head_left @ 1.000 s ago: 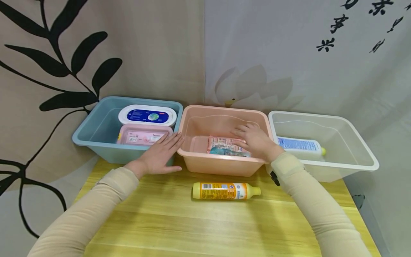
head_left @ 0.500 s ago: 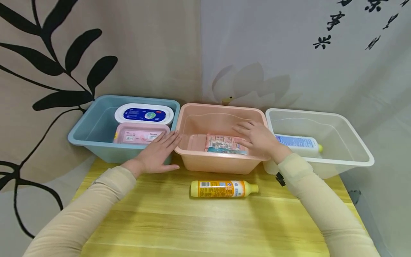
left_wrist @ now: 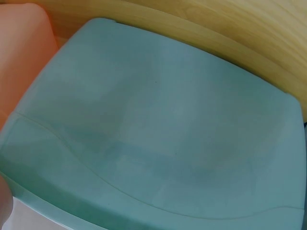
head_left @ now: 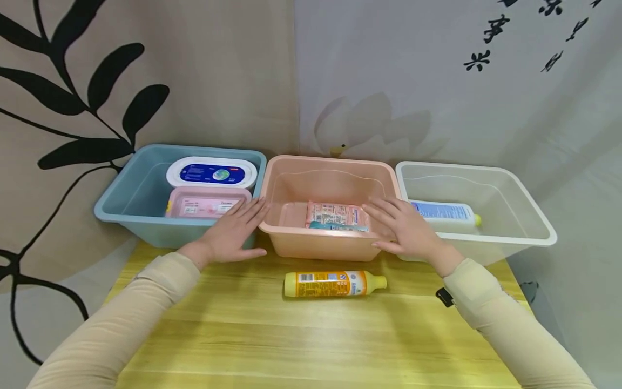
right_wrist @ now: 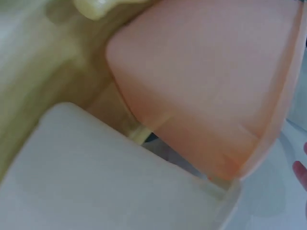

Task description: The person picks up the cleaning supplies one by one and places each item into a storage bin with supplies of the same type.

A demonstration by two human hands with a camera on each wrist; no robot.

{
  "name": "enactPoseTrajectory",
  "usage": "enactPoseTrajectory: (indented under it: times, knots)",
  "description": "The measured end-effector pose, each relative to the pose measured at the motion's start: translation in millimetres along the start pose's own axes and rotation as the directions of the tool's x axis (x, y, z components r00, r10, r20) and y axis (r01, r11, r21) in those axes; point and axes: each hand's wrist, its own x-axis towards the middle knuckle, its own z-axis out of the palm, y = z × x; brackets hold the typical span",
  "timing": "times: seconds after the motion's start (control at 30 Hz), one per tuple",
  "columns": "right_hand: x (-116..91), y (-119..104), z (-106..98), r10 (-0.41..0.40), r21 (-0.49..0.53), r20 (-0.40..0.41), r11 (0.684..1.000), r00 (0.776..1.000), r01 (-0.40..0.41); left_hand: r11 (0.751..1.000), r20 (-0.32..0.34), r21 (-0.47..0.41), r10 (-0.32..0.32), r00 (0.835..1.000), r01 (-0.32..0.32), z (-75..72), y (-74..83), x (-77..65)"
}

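Observation:
My left hand [head_left: 225, 236] lies with straight fingers at the facing rims of the blue bin [head_left: 146, 229] and the pink bin [head_left: 320, 246]. Its left wrist view is filled by the blue bin's outer wall [left_wrist: 158, 105]. My right hand [head_left: 410, 229], fingers extended and holding nothing, is over the pink bin's right front corner, beside the white bin [head_left: 505, 241]. Inside the pink bin lies a pink printed packet [head_left: 337, 212] with a teal strip along its near side. A yellow bottle [head_left: 330, 284] with an orange label lies on its side in front.
The blue bin holds a white oval tub [head_left: 211, 173] with a blue label and a pink box [head_left: 208, 202]. In the white bin lies a white bottle [head_left: 447, 212] with a blue label and yellow cap. Curtains stand behind the wooden table [head_left: 311, 340].
My right hand has drawn back from inside the pink bin, rightward and nearer me. My left hand stays at the same rims. The whole head view has shifted slightly.

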Motion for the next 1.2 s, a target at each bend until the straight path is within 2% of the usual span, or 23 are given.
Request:
enactPoseTrajectory:
  times: [0.17, 0.37, 0.73, 0.9, 1.2]
  knots:
    - [-23.3, -10.3, 5.2, -0.036, 0.026, -0.042, 0.999, 0.998, 0.037, 1.0, -0.009, 0.001, 0.004, 1.0, -0.004, 1.3, -0.4, 0.4]
    - [-46.2, -20.6, 10.9, -0.071, -0.002, -0.066, 0.997, 0.995, 0.071, 1.0, -0.012, 0.012, 0.002, 1.0, -0.002, 1.6, -1.0, 0.4]
    - [-66.7, -32.2, 27.7, -0.167, -0.035, -0.137, 0.986, 0.976, 0.164, 1.0, 0.01, 0.024, -0.005, 1.0, 0.004, -0.8, 0.3, 0.7]
    - [-71.1, -35.9, 35.0, -0.186, -0.016, -0.112, 0.983, 0.976, 0.186, 1.0, 0.016, 0.026, -0.005, 1.0, 0.004, -1.1, 0.5, 0.7]
    - [-79.3, -39.1, 53.7, -0.183, 0.017, 0.002, 0.983, 0.983, 0.183, 1.0, 0.015, 0.027, -0.004, 1.0, 0.004, -1.0, 0.7, 0.7]
